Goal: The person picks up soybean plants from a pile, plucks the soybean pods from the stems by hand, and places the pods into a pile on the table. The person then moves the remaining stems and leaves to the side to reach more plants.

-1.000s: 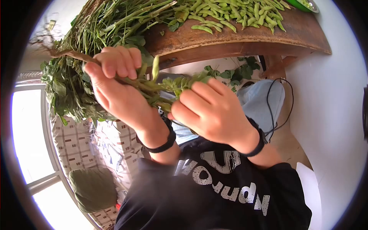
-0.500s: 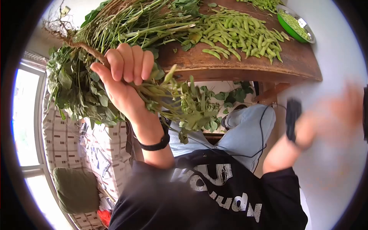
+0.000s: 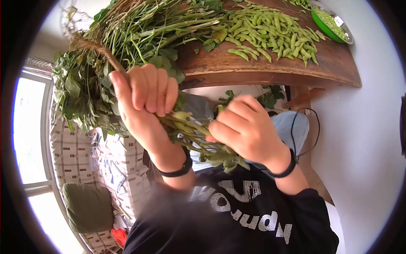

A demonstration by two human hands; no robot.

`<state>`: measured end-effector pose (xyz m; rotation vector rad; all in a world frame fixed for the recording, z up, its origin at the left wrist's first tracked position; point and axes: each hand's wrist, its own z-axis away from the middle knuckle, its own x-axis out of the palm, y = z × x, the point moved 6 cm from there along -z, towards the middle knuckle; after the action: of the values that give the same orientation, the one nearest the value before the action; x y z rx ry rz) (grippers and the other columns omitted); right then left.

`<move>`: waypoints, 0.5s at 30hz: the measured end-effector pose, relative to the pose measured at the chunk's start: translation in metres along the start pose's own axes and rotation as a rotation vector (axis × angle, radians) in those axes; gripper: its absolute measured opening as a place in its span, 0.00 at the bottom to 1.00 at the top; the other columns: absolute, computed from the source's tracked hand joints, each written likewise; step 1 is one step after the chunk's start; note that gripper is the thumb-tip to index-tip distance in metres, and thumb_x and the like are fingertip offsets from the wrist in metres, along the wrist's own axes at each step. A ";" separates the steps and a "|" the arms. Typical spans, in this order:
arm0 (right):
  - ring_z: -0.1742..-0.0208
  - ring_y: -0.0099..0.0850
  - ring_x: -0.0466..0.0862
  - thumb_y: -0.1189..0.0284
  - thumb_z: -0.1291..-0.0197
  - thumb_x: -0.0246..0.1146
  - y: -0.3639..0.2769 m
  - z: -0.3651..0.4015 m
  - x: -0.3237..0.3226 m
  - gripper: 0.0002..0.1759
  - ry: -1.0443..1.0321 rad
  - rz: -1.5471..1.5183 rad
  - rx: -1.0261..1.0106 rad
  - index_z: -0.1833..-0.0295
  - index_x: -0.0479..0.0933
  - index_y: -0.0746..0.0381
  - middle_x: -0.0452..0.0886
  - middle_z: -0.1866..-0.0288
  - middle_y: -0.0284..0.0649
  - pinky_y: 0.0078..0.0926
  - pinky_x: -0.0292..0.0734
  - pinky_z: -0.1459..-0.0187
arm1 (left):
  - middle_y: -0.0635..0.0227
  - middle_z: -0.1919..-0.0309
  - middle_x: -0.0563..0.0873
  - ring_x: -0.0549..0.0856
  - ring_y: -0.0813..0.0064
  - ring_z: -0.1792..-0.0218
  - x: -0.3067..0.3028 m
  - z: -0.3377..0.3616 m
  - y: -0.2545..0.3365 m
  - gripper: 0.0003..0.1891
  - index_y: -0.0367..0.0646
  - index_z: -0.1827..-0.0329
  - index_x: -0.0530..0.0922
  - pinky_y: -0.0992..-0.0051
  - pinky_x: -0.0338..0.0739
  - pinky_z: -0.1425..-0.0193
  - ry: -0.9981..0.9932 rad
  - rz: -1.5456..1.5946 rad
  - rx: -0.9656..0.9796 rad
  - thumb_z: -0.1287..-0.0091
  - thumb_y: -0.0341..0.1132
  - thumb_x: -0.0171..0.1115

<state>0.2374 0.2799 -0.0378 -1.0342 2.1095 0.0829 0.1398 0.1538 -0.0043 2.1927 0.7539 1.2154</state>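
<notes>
My left hand (image 3: 146, 95) is wrapped round the stem of an uprooted soybean plant (image 3: 190, 127). Its brown root (image 3: 101, 50) sticks out past my thumb to the upper left, and its pods and leaves hang toward my lap. Over the leafy end, my right hand (image 3: 245, 129) is closed, back of the hand up, with curled fingers among the pods and small stems. What exactly lies inside those fingers is hidden. A pile of green soybean pods (image 3: 275, 34) lies on the wooden table (image 3: 211, 63) beyond my hands.
A heap of cut soybean plants (image 3: 139, 34) covers the table's left side, its leaves (image 3: 84, 89) drooping over the edge. At the far right stands a green-sided metal bowl (image 3: 330, 26) of shelled beans. A black cable (image 3: 318, 131) loops by my knee. To the left is a sofa with a green cushion (image 3: 86, 207).
My right hand has come in from the far right, where it was blurred, to the leafy end of the plant. My left hand keeps its grip on the stem, slightly lower.
</notes>
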 end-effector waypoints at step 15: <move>0.62 0.29 0.77 0.70 0.27 0.52 0.087 -0.018 -0.151 0.12 0.534 0.584 0.393 0.46 0.76 0.63 0.79 0.61 0.34 0.27 0.72 0.56 | 0.77 0.85 0.59 0.55 0.83 0.83 -0.005 -0.006 0.023 0.28 0.50 0.82 0.60 0.80 0.52 0.81 0.146 -0.115 0.217 0.21 0.52 0.40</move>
<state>0.2219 0.4293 0.0529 -0.1907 2.7059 -0.3466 0.1375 0.1354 0.0110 2.2122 1.1025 1.2977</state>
